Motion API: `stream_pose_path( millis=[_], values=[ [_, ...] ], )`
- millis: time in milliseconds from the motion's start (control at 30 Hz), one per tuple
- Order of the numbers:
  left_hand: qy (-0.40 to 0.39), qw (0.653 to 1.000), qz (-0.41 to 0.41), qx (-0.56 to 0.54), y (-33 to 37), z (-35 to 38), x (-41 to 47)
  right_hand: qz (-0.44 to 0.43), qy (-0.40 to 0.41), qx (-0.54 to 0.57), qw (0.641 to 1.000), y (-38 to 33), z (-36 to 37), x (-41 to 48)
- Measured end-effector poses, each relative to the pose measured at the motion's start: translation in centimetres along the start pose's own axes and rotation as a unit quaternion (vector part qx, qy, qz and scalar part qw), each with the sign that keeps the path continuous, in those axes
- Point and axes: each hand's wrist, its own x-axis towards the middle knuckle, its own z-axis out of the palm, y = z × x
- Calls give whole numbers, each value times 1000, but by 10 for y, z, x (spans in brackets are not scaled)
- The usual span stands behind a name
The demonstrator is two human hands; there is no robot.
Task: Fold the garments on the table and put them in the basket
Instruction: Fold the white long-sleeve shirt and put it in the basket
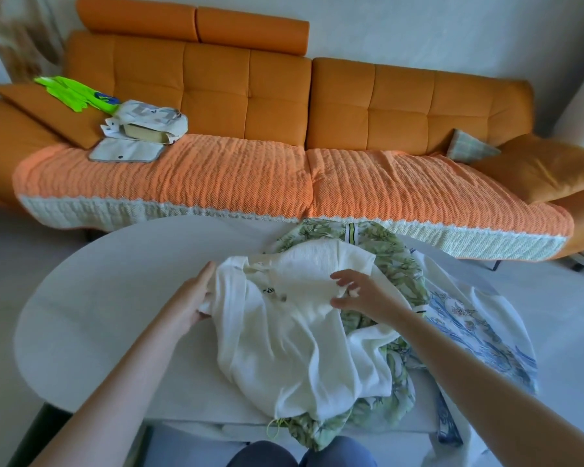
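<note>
A white knit garment [294,338] lies crumpled on top of a pile on the white oval table [108,298]. Under it is a green leaf-print garment [395,261], and to the right a white and blue print garment [469,328] hangs over the table's edge. My left hand [193,294] grips the white garment's left edge, fingers curled round the cloth. My right hand [361,291] hovers over its right side with fingers spread, thumb and fingertips close to the fabric. No basket is in view.
Behind the table stands an orange sofa [284,96] with an orange and white cover. On its left seat lie a neon green item [75,92], a pale bag [149,124] and a flat grey pouch [125,151]. Cushions sit at the sofa's right end [536,166].
</note>
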Motion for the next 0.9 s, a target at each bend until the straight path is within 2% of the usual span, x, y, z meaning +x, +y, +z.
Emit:
stream_pose_path(
  millis=[100,167,233,267,300,333,367,400,433,467,533,633,733,800,833,900],
  values=[
    [-37,999,21,20,-6,0,1,-52,43,-196,978,-10,7,6],
    [31,990,59,123,-5,-1,-3,-80,62,-259,961,-17,10,10],
    [139,948,113,264,-4,-3,-6,-70,77,-229,968,-28,12,8],
    [176,917,157,321,-4,-3,-11,-59,92,-194,975,-35,12,7],
    [185,904,188,338,-4,-2,-18,-47,113,-159,980,-43,13,6],
    [147,915,192,323,-4,1,-26,-39,133,-123,983,-52,15,6],
    [71,945,154,279,-2,7,-37,-34,144,-87,985,-62,17,7],
    [-36,975,66,211,-1,14,-49,-31,143,-57,988,-71,20,8],
    [-142,981,-29,129,1,22,-60,-30,127,-33,991,-80,24,8],
    [-216,970,-96,56,2,29,-67,-28,98,-11,995,-88,29,7],
    [-262,955,-138,-38,-6,36,-62,-23,1,23,999,-103,37,0],
    [-203,957,-158,-135,-17,38,-50,-59,-192,-32,979,-116,36,-13],
    [-64,972,-115,-192,-29,38,-41,-69,-340,-62,936,-121,31,-21],
    [11,979,-50,-196,-36,37,-37,-74,-367,-21,927,-121,27,-14],
    [42,984,-13,-173,-39,35,-35,-80,-355,21,931,-122,24,-7],
    [71,990,97,-76,-37,29,-39,-79,-255,113,957,-123,19,15]
  ],
)
